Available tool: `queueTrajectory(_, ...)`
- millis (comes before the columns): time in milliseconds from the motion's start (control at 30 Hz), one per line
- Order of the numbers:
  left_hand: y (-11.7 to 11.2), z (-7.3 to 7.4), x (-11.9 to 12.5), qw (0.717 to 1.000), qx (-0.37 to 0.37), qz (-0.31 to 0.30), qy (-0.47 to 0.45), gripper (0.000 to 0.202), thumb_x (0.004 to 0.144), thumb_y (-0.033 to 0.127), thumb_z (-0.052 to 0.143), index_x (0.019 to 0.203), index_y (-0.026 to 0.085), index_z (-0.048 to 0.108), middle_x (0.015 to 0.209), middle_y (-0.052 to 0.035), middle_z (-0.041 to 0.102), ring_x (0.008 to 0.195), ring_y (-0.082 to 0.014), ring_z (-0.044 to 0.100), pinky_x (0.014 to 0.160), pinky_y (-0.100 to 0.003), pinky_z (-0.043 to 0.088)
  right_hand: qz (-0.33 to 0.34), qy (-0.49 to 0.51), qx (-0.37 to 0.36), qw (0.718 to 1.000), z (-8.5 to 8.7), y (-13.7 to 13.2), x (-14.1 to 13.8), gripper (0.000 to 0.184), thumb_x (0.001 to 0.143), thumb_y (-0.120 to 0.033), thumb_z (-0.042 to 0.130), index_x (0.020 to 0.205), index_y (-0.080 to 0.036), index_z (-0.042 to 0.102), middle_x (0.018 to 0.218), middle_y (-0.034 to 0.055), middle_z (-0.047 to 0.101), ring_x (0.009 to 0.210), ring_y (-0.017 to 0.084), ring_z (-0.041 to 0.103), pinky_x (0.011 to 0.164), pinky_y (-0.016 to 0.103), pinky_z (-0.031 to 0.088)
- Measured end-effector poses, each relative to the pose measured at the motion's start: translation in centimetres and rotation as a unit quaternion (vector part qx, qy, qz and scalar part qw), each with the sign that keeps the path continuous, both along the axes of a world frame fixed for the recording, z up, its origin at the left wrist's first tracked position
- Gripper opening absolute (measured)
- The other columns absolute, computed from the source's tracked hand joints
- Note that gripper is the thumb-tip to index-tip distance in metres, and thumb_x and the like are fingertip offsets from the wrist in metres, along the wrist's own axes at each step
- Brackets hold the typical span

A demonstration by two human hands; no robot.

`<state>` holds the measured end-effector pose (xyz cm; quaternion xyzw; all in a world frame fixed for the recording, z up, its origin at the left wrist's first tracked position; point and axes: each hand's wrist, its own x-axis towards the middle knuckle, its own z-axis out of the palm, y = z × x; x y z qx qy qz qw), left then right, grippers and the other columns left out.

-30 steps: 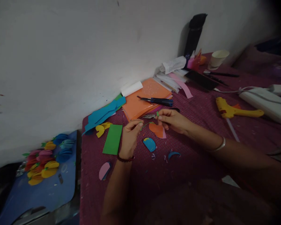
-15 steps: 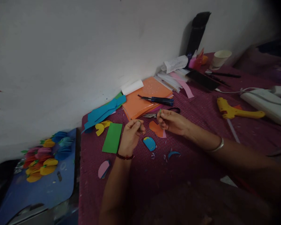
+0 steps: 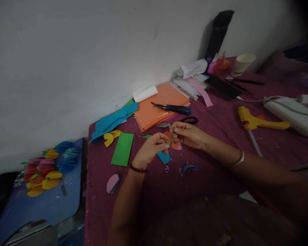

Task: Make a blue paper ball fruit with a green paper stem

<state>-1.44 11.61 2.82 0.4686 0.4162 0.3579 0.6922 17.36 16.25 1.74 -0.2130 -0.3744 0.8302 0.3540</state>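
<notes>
My left hand [image 3: 152, 148] and my right hand [image 3: 188, 134] meet over the maroon cloth [image 3: 220, 160], both pinching a thin green paper strip [image 3: 171, 142]. Under them lie an orange paper cut-out [image 3: 173, 145] and a blue half-round piece [image 3: 164, 157]. Small scissors [image 3: 180, 121] rest just beyond my right hand. A green paper rectangle [image 3: 122, 149] lies left of my left hand, with a small green scrap [image 3: 145, 136] above it.
Orange paper stack [image 3: 159, 106] with a blue-handled cutter [image 3: 175, 109] sits near the wall. Yellow glue gun [image 3: 259, 122], white power strip [image 3: 291, 112], paper cup [image 3: 243, 63] and black bottle [image 3: 218, 30] stand right. Blue board [image 3: 41, 205] with paper flowers [image 3: 46, 169] lies left.
My hands were apart half a second ago; they have come together over the orange cut-out, pinching the green strip between them. A green scrap now lies near the rectangle.
</notes>
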Motion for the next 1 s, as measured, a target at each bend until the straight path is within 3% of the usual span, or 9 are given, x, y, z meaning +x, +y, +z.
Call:
queueTrajectory(400,-0.12,-0.96,0.5,0.997,-0.051,-0.062,-0.003,0.027,0.068,0.028,0.078,0.086,0.013,0.065,0.062,-0.0016,0.067,0.053,-0.0107,0.06,0.054,-0.022,0.045,0.058,-0.001,0.08,0.995,0.1,-0.11,0.28,0.022,0.08,-0.034,0.07,0.082,-0.015,0.059,0.064,-0.0042,0.058,0.053,0.006,0.056,0.051,0.02,0.049)
queueTrajectory(1000,-0.12,-0.89,0.61,0.995,-0.054,-0.084,0.006,0.032,0.067,0.035,0.078,0.084,0.012,0.064,0.058,-0.0003,0.065,0.043,-0.0074,0.054,0.044,-0.019,0.042,0.109,-0.055,0.126,0.985,-0.17,0.16,0.66,0.027,0.079,-0.038,0.07,0.083,-0.013,0.059,0.066,-0.0025,0.061,0.049,0.004,0.051,0.045,0.016,0.041)
